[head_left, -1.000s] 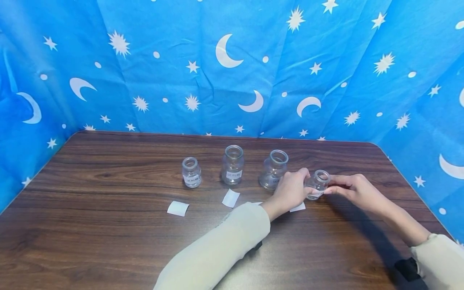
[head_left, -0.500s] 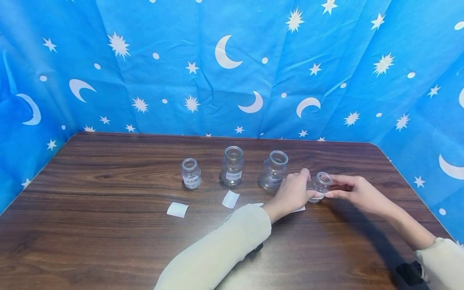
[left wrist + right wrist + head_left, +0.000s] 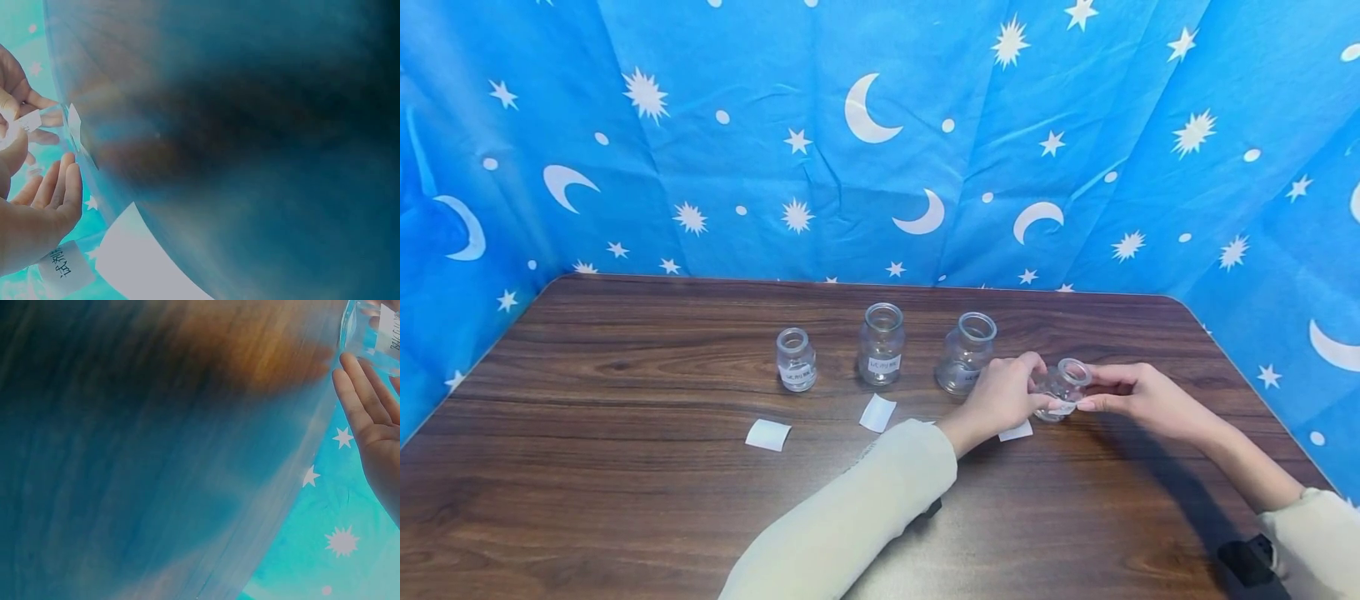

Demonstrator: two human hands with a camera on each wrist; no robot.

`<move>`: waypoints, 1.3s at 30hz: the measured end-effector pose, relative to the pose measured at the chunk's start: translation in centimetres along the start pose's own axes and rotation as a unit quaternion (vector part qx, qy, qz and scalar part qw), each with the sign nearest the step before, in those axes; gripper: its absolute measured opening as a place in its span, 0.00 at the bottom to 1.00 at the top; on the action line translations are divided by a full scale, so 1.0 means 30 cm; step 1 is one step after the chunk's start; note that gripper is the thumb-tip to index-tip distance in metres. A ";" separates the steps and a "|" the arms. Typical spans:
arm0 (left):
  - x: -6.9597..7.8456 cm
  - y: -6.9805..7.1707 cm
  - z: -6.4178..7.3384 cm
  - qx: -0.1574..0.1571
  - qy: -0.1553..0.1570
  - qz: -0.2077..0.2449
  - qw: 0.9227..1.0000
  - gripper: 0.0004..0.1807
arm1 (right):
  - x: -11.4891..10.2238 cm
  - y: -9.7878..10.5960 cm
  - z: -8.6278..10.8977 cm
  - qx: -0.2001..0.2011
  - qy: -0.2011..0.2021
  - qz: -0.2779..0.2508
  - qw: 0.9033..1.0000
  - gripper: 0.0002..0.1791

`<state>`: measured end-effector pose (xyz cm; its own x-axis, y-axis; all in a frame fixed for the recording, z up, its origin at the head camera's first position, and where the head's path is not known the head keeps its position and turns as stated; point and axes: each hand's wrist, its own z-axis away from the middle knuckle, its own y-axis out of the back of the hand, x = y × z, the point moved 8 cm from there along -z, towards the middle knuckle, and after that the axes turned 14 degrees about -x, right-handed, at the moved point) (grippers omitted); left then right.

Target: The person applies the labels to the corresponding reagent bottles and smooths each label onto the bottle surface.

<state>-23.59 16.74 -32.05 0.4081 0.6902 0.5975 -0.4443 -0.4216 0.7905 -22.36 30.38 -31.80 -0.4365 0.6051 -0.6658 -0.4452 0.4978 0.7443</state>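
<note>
A small clear glass jar stands at the right end of a row of jars, tilted slightly in the head view. My left hand holds its left side, with the thumb pressing on the white label on its front. From the right, my right hand grips the jar between thumb and fingers. Handwriting shows on this jar's label in the right wrist view. In the left wrist view, the other fingers of my left hand extend beside the jar, and its thumb lies at the label.
Three more labelled glass jars stand to the left: a small one, a tall one and a wide one. White paper pieces lie before the jars, one partly hidden by my left arm. A blue star-patterned cloth hangs behind the wooden table.
The jar has shifted slightly right and toward me, with both hands staying on it. My left thumb has moved a little right along the label. The other jars have not moved.
</note>
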 end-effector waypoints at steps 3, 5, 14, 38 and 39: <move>-0.002 -0.003 -0.002 -0.003 0.002 -0.004 1.000 0.18 | 0.003 -0.001 0.003 0.002 -0.008 -0.012 1.000 0.20; -0.004 -0.008 -0.003 -0.006 0.005 -0.009 1.000 0.18 | 0.005 -0.003 0.005 0.001 -0.013 -0.022 1.000 0.21; -0.002 -0.013 -0.004 -0.007 0.019 -0.032 0.999 0.20 | 0.000 -0.004 0.005 0.008 -0.017 -0.024 1.000 0.22; -0.008 -0.017 -0.011 -0.019 0.017 -0.043 0.999 0.17 | -0.004 -0.007 0.006 0.034 -0.008 0.019 0.999 0.17; -0.009 -0.017 -0.011 -0.021 0.017 -0.043 0.999 0.17 | -0.004 -0.008 0.005 0.035 -0.006 0.021 0.999 0.17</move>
<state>-23.74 16.96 -32.66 0.4195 0.7431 0.5214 -0.4420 -0.3345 0.8323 -22.08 30.29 -31.87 -0.4442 0.6335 -0.6336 -0.3712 0.5135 0.7736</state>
